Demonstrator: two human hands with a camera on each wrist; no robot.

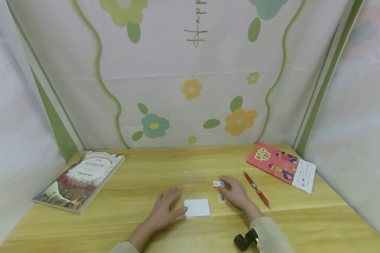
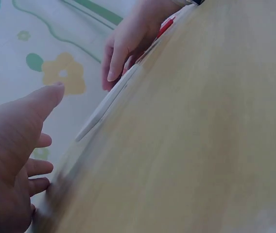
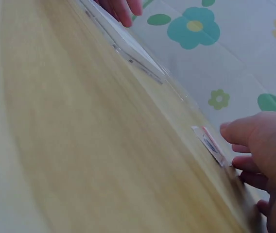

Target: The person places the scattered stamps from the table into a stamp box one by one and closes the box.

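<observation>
My left hand [image 1: 166, 209] rests on the table with loosely bent fingers, holding nothing. Its thumb reaches the left edge of a white rounded card [image 1: 197, 207], which lies with a clear plastic edge showing beneath it. My right hand [image 1: 235, 192] rests to the right, thumb and fingers apart around a small red-and-white printed label [image 1: 218, 183]. The thumb tip overlaps that label's corner in the head view. Just below it lies a second small label [image 1: 222, 198], a stamp-like square with a dark print, partly beside the palm. A clear plastic sheet or case [image 1: 193, 178] lies behind the card.
A red pen [image 1: 256, 189] lies right of my right hand. Books lie at both sides: a landscape-covered one [image 1: 82, 179] at left, a pink one [image 1: 278, 165] at right. A black device [image 1: 245, 240] sits by the right sleeve. A patterned curtain [image 1: 190, 119] stands behind the table.
</observation>
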